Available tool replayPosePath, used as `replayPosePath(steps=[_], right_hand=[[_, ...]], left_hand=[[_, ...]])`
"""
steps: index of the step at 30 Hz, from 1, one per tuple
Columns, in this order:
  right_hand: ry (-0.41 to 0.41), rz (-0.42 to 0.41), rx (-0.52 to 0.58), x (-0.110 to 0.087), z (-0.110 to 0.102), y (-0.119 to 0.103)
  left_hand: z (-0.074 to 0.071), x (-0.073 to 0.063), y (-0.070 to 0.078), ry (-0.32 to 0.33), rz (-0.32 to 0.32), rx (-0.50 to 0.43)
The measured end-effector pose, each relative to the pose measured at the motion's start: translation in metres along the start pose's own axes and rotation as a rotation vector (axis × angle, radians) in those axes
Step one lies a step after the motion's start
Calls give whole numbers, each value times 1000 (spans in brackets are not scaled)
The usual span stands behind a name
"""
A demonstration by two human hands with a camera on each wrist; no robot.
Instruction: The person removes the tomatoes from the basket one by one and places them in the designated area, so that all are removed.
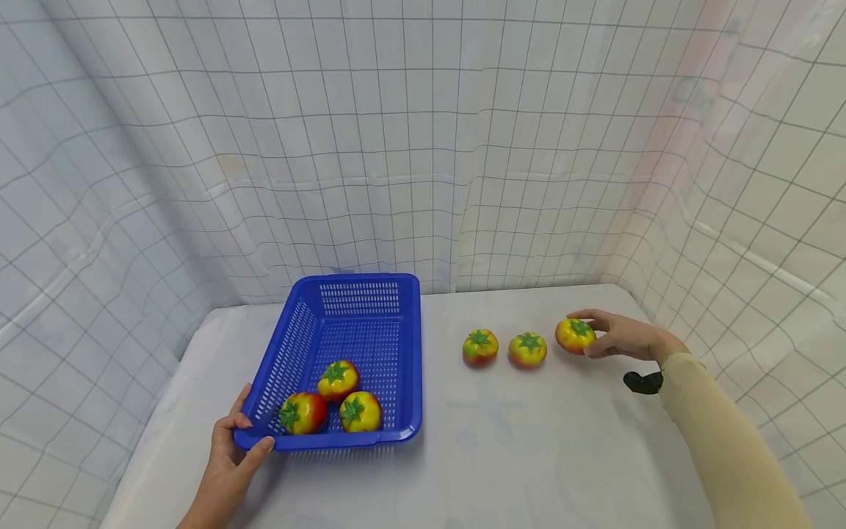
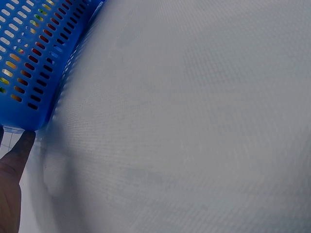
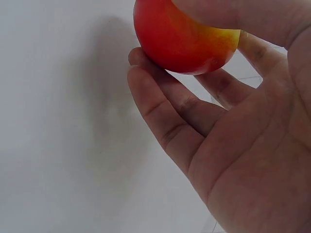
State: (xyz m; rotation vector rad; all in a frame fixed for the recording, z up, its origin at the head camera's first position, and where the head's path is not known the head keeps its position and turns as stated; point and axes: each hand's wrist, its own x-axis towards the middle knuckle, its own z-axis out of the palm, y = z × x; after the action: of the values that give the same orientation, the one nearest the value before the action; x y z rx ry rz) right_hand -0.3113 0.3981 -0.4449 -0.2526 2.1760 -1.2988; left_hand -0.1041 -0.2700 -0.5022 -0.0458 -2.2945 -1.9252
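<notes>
White table (image 1: 529, 463), blue perforated plastic basket (image 1: 413, 345) on its left half. Left hand (image 1: 226, 458) grips the basket's near-left corner; a hard tug there could skid or tip it. Right hand (image 1: 621, 336) pinches the rightmost tomato (image 1: 572, 336), well right of the basket; can't tell if it's clear of the table. Skin looks slick, so a loose pinch could drop it. Two loose tomatoes (image 1: 527, 351) sit just left: a low sideways sweep could knock them rolling. Three basket tomatoes (image 1: 360, 413) could roll if it tilts.
</notes>
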Motion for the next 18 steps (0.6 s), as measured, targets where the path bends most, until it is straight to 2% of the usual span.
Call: replayPosePath(steps=[10,18], right_hand=[[-6,10,13,0,3,9],[-8,2,-24,-1,6,10]], left_hand=[[0,1,-1,0,-8,9],[0,2,-2,1,-11,13]])
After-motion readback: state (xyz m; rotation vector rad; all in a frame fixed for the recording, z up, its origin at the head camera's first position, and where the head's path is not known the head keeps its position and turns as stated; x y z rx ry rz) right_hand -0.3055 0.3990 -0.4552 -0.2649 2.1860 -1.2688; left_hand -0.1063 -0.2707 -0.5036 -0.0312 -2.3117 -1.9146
